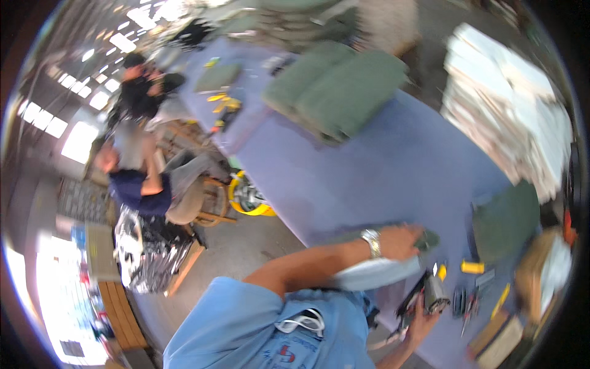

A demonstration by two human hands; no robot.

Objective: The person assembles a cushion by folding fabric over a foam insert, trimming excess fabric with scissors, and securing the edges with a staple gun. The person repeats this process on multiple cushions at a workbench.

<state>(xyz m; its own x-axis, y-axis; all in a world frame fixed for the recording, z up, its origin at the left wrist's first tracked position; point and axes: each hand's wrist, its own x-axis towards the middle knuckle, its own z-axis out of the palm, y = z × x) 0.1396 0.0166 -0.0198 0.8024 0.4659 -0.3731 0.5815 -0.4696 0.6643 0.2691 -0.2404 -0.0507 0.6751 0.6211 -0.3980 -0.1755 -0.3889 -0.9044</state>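
My left hand (402,242), with a metal watch on its wrist, reaches across the near part of the table. Its fingers are closed on the corner of a green cloth (427,240). Pale grey-green fabric (378,275) lies under that forearm, against my blue shirt. Lower right, my right hand (421,321) is wrapped round a black and silver hand tool (434,294) with a thick rounded end. Blur hides the tool's exact kind. The tool is just beside the fabric's edge, apart from my left hand.
On the purple-blue table (369,178) lie folded green cloths (338,89), a green piece (507,221), a yellow block (472,267) and small tools (468,302). A white stack (504,98) stands right. Two people sit left, near a yellow tub (261,210).
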